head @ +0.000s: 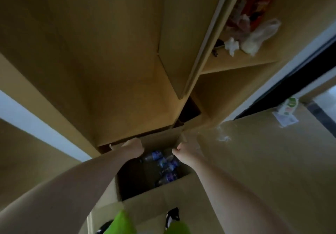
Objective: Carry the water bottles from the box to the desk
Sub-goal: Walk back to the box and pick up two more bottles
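An open cardboard box stands on the floor below me, at the foot of a wooden cabinet. Several clear water bottles with blue labels lie inside it, along its right side. My left hand rests on the far left flap of the box, fingers over the edge. My right hand grips the far right flap, its fingers curled round the cardboard edge. Both arms reach forward over the box opening. The left half of the box interior is dark.
A tall wooden cabinet rises ahead, with an open door. A shelf at the upper right holds plastic bags. A large cardboard box with a label stands at the right. My shoes and green trousers show at the bottom.
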Motion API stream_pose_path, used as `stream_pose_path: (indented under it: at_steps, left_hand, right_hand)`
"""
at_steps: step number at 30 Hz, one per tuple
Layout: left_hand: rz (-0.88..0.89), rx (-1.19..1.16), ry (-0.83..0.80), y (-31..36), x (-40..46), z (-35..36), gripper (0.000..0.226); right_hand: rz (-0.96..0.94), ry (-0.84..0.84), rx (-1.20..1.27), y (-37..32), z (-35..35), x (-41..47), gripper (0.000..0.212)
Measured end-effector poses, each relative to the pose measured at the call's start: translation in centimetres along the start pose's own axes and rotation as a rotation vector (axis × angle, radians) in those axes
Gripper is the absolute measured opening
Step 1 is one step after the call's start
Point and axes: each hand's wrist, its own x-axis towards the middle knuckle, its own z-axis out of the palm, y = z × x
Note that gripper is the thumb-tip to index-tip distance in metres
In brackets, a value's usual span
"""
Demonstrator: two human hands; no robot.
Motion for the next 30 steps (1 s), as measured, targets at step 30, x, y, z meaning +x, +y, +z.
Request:
stream_pose_path:
  at_steps: [30]
  left_hand:
    - [-0.355, -0.123, -0.113, 2.2, 10.3, 19.0, 0.024]
  right_hand:
    - [-0.236, -0.319, -0.469, 10.6, 9.3, 18.4, 0.034]
